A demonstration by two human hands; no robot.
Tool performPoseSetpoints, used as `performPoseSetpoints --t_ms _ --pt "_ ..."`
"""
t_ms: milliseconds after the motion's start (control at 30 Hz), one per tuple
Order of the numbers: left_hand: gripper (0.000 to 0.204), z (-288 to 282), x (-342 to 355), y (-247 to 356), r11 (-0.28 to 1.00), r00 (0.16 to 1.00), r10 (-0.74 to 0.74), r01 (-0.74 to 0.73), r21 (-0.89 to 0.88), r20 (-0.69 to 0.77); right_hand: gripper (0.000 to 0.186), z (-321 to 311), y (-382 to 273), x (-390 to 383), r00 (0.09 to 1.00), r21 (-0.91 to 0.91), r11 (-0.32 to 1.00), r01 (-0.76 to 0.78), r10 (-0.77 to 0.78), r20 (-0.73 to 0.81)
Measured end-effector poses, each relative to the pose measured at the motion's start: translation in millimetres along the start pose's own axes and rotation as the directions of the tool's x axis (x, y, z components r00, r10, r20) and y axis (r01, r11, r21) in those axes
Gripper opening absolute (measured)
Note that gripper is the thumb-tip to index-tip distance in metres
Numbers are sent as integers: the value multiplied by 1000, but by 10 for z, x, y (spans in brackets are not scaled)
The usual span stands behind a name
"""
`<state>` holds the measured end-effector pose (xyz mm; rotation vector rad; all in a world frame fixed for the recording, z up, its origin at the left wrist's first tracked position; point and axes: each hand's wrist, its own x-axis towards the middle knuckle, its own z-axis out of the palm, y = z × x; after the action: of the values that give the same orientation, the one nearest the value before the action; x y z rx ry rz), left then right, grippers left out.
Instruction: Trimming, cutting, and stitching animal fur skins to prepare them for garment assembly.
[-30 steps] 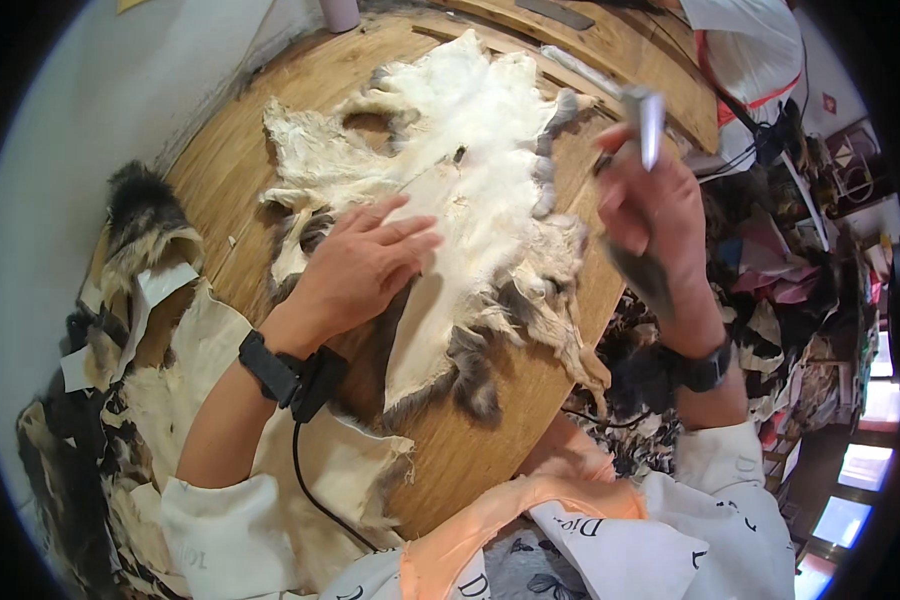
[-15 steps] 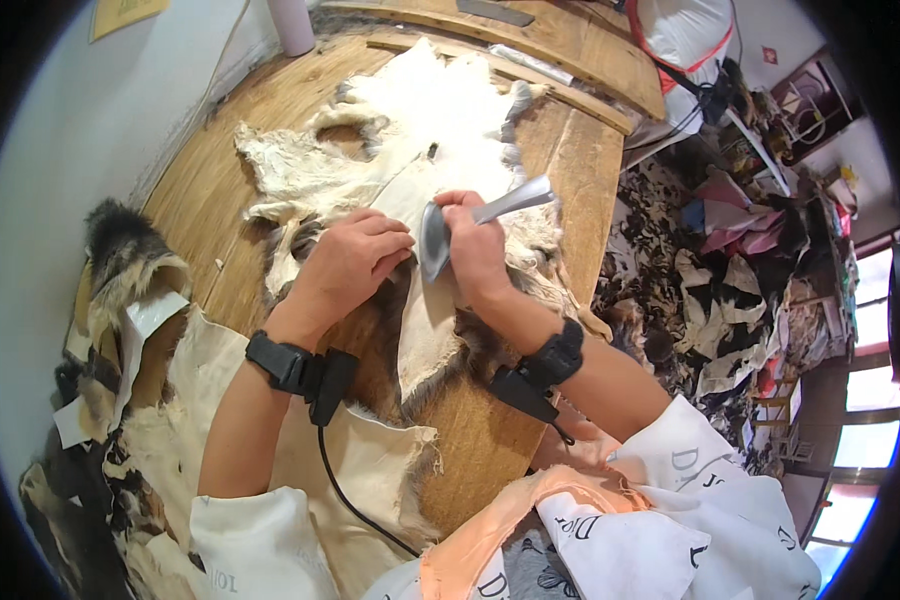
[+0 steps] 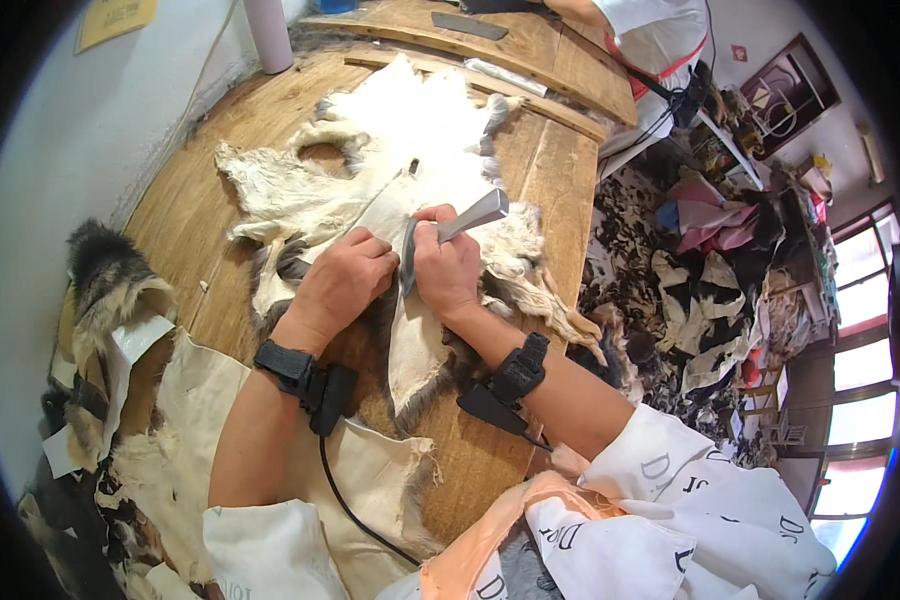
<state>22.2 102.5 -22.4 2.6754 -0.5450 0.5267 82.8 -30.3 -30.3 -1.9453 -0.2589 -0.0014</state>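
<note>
A pale pelt lies skin side up on the wooden table, with grey fur showing along its edges. My right hand is closed around a metal knife with a rounded grey blade; its tapered silver handle points up and to the right. The blade stands steeply against the pelt, and its lower edge is hard to see. Just left of it, my left hand pinches the pelt with bent fingers. A narrow tongue of pelt hangs toward me below both hands.
Another cream hide spreads at the near left, beside furry pieces. Wooden boards cross the far side of the table, where another person's arm shows. Fur scraps cover the floor at right. Cables trail from my wrist straps.
The whole view has shifted slightly. My right hand has turned the knife, so its blade shows more edge-on and its handle looks shorter. Another person's arm has come into view at the top.
</note>
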Motion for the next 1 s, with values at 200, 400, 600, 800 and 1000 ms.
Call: performPoseSetpoints --t_ms 200,400,600,800,1000 --pt "19 24 9 -17 994 992 -39 26 -105 -124 19 -67 -30 -130 996 44 998 46 -49 68" --pt "20 91 19 -22 986 988 -86 65 -152 -131 15 -70 32 -218 995 147 987 71 -80 56" --pt "18 80 -7 -26 979 974 -151 124 -160 -170 16 -70 30 -213 993 190 977 99 -108 40" --pt "15 156 21 -41 876 914 -380 305 -374 -145 19 -72 64 -156 995 188 979 81 -92 49" --pt "12 133 40 -33 703 823 -567 470 -534 -22 21 -85 20 -133 997 152 987 43 -51 51"
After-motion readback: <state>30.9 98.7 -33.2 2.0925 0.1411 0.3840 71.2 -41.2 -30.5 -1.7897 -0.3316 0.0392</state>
